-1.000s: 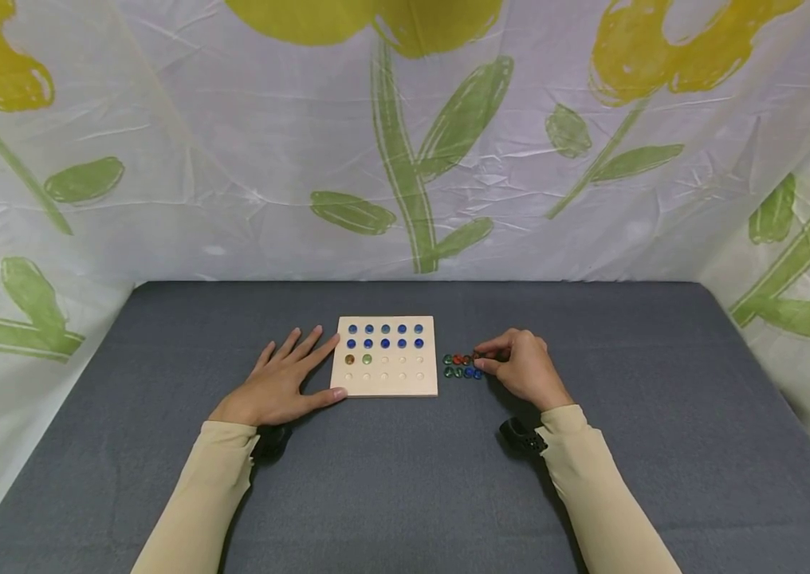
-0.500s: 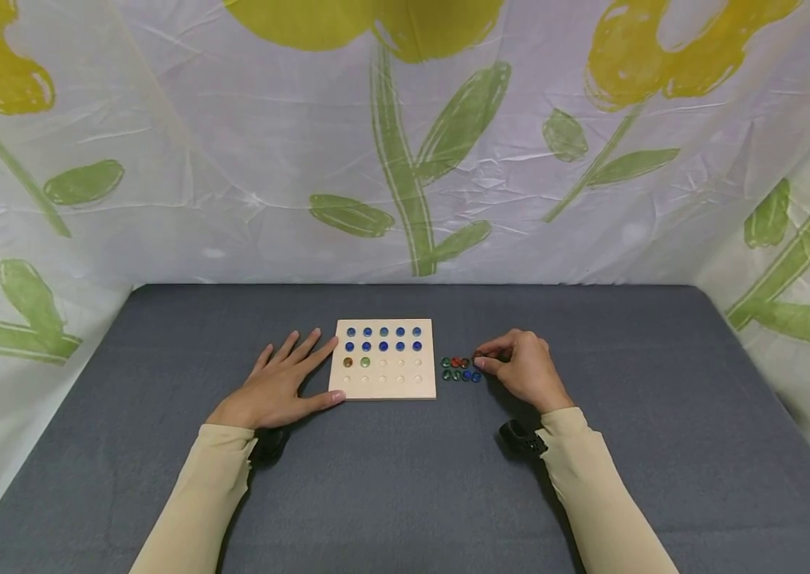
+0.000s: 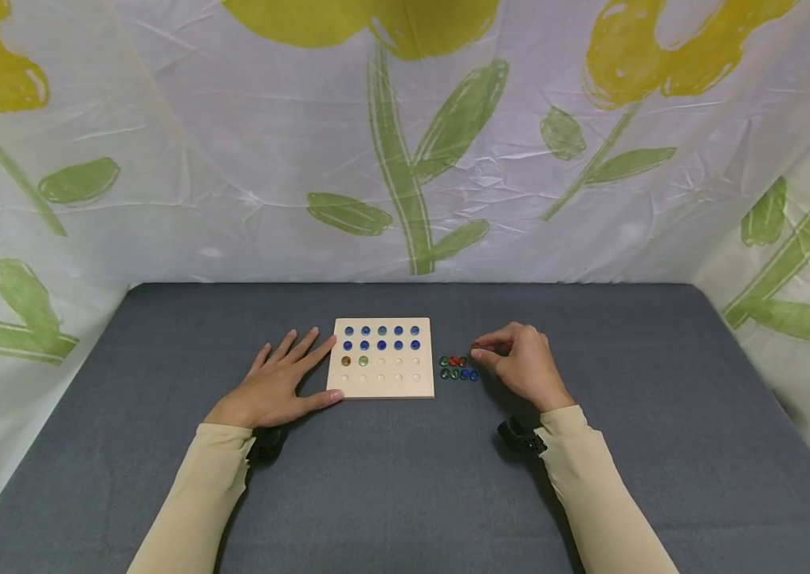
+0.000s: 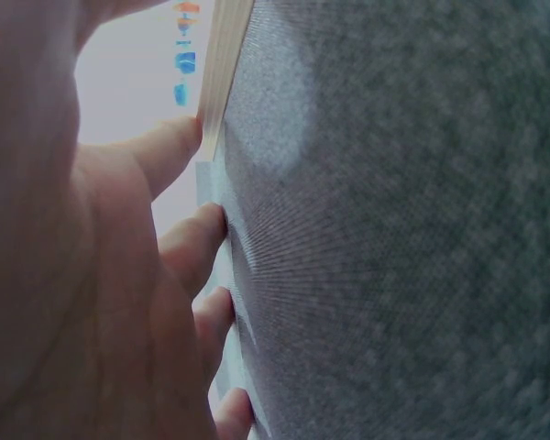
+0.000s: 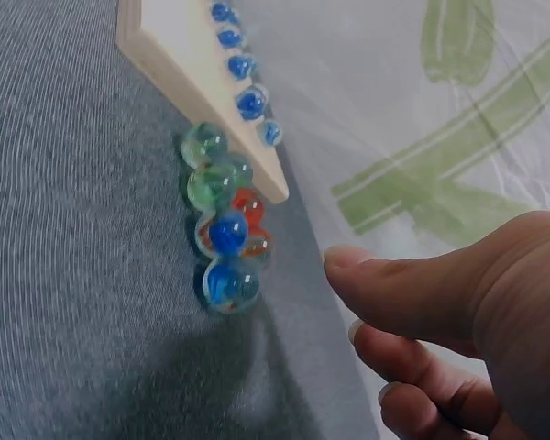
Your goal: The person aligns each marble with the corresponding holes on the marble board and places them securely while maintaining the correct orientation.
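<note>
The pale wooden board [image 3: 380, 387] has rows of round hollows. Blue marbles [image 3: 381, 345] sit in its two far rows, and a brown marble [image 3: 346, 361] and a green marble [image 3: 363, 361] in the third. My left hand [image 3: 277, 387] lies spread on the cloth, thumb and index fingertip at the board's left edge. Right of the board, my right hand [image 3: 517, 363] pinches a small brownish marble [image 3: 475, 346] between thumb and fingers, just above the loose marbles. The thumb [image 5: 399, 284] hides it in the right wrist view.
Several loose marbles [image 5: 229, 282], green, red, brownish and blue, lie in two short rows right of the board. Dark grey cloth [image 3: 391, 478] covers the table. A white sheet with printed flowers [image 3: 247, 159] hangs behind and at the sides.
My right hand has risen slightly from the far row's right end, with the brownish marble in its fingertips. The left hand stays at the board's edge.
</note>
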